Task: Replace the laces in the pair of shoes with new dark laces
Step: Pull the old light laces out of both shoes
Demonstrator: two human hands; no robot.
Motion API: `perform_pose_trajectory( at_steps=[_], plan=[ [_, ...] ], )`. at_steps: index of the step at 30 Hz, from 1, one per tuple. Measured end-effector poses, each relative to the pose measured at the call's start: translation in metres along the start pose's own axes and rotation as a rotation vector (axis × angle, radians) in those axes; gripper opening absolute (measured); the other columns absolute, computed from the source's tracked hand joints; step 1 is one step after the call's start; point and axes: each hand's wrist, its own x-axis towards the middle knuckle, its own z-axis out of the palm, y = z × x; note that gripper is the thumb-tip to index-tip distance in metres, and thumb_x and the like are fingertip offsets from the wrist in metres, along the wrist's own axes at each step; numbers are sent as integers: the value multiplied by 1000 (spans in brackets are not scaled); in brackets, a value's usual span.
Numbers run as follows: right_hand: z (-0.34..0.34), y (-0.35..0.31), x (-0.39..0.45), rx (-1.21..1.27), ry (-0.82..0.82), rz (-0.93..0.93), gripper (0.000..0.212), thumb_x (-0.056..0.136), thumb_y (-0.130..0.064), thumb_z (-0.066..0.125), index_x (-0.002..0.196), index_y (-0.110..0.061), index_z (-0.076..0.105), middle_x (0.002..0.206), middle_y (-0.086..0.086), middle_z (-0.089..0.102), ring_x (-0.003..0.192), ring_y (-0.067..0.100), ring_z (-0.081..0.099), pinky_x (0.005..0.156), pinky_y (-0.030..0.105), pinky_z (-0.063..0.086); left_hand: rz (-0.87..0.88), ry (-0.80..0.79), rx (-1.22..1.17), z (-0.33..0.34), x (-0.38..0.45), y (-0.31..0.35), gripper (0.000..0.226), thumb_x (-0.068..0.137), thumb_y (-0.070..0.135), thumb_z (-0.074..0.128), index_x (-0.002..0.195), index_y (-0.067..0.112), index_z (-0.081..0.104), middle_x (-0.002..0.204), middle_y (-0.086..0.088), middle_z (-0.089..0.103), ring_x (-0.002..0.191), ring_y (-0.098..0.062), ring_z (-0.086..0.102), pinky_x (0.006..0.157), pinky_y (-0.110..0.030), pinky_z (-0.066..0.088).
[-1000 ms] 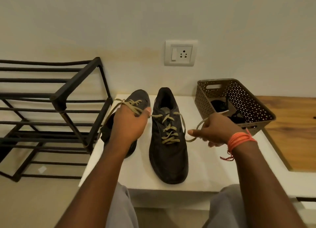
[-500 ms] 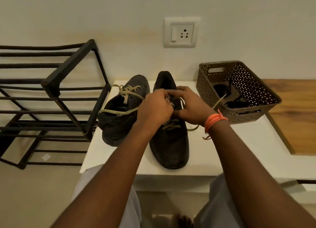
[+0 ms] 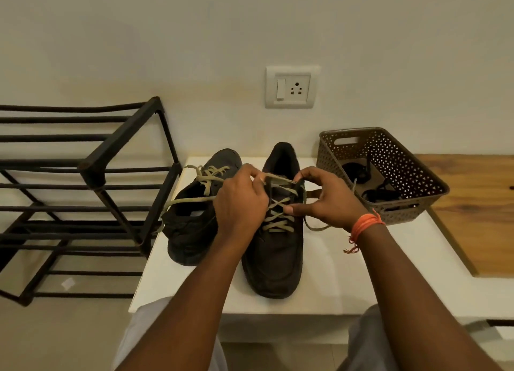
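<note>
Head view: the left hand (image 3: pixel 240 204) pinches the old tan lace (image 3: pixel 278 204) at the top eyelets of the right-side shoe (image 3: pixel 274 248); the right hand (image 3: pixel 324 201) grips the opposite eyelet edge, thumb pressed on the crossings. Recommended practice: loosen each crossing from the top down and draw the lace out evenly, steadying the shoe to prevent tipping. Left of the hands, the second shoe (image 3: pixel 194 226) remains laced in tan. Right of the hands, the basket (image 3: pixel 403 159) holds dark items, probably the new dark laces (image 3: pixel 381 194).
</note>
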Motion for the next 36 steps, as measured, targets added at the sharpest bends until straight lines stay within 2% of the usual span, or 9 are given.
perform_pose_trajectory(
  at_steps=[4, 7, 9, 12, 17, 22, 26, 30, 36],
  plan=[
    [-2, 5, -5, 47, 36, 5, 48, 61, -31, 90, 100, -25, 61, 115, -9, 64, 113, 10, 59, 95, 40, 53, 106, -60, -13, -1, -5, 1, 27, 99, 32, 48, 124, 22, 52, 74, 3, 57, 71, -16, 60, 57, -26, 43],
    [5, 1, -5, 34, 34, -42, 51, 63, -28, 89, 105, -23, 60, 114, -9, 63, 111, 8, 59, 93, 30, 54, 149, -241, 10, 4, -6, 6, 45, 99, 43, 44, 141, 27, 42, 88, -2, 67, 82, -19, 64, 75, -36, 54],
    [10, 0, -4, 13, 26, -58, 53, 64, -27, 89, 108, -23, 60, 114, -9, 62, 112, 9, 57, 93, 26, 52, 102, -337, -35, 10, -5, 6, 36, 100, 40, 43, 132, 26, 52, 97, 0, 69, 88, -16, 66, 82, -38, 55],
    [12, 2, -3, 27, 2, -61, 55, 64, -25, 89, 110, -22, 60, 118, -7, 61, 114, 11, 57, 94, 24, 50, 7, -393, -182, 12, -3, 4, 17, 99, 36, 47, 98, 27, 61, 73, 6, 62, 71, -13, 62, 73, -38, 55],
    [9, 4, 0, 41, -32, -44, 58, 61, -29, 90, 111, -25, 62, 124, -5, 60, 116, 15, 57, 96, 32, 52, -9, -76, -143, 9, -2, 5, 20, 100, 36, 44, 95, 23, 58, 74, 9, 56, 68, -9, 56, 56, -25, 44],
    [7, 5, 2, 30, -5, -22, 55, 58, -35, 91, 106, -31, 63, 124, -6, 60, 116, 18, 56, 98, 40, 50, -354, 286, -404, -17, 11, -13, 20, 101, 26, 45, 105, 14, 60, 80, 10, 54, 80, -12, 60, 61, -18, 42],
    [11, 5, 1, 42, 11, -26, 54, 60, -30, 90, 107, -29, 63, 122, -7, 61, 118, 18, 54, 102, 44, 47, 55, 226, 2, -19, 0, -19, 23, 97, 35, 51, 110, 18, 61, 114, -1, 51, 105, -18, 51, 80, -27, 44],
    [13, 5, -3, 44, 17, -26, 59, 60, -33, 90, 112, -29, 63, 118, -12, 62, 115, 12, 56, 100, 44, 49, 300, -98, 207, 10, -7, -2, 32, 99, 35, 45, 128, 27, 57, 144, 0, 39, 137, -20, 25, 109, -43, 18],
    [9, -2, -6, 102, -14, -23, 55, 62, -23, 90, 110, -26, 65, 115, -14, 63, 107, 6, 59, 94, 39, 54, 245, -30, 203, 12, 1, -4, 20, 96, 35, 51, 105, 25, 66, 125, 3, 50, 126, -17, 35, 102, -36, 18]
  ],
)
